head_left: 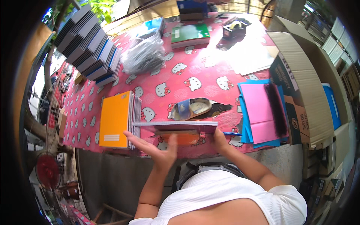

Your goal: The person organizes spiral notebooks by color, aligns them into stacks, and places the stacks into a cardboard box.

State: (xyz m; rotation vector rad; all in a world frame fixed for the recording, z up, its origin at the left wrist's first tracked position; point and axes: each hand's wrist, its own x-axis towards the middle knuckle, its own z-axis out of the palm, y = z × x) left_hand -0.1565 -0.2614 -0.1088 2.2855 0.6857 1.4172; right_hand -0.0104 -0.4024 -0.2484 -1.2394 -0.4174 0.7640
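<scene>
Above the table's near edge a thin notebook (204,127) is held up on edge, its pages' edge upward and its dark cover toward me. My right hand (221,141) grips its right end. Beside its left end is my left hand (159,150), open, with fingers spread and thumb raised; whether it touches the notebook I cannot tell. A flat orange piece (180,139) lies below the notebook, partly hidden. To the left is a stack of notebooks with an orange cover (114,120). Beyond the held notebook lies a slide sandal (191,108).
Pink and blue sheets (257,108) with a black spiral coil lie at right, near a blue pen (232,134). An open cardboard box (311,93) stands beyond them. Further back are tall notebook stacks (88,47), a clear plastic bag (144,54), a green book (190,34) and a tape dispenser (234,29).
</scene>
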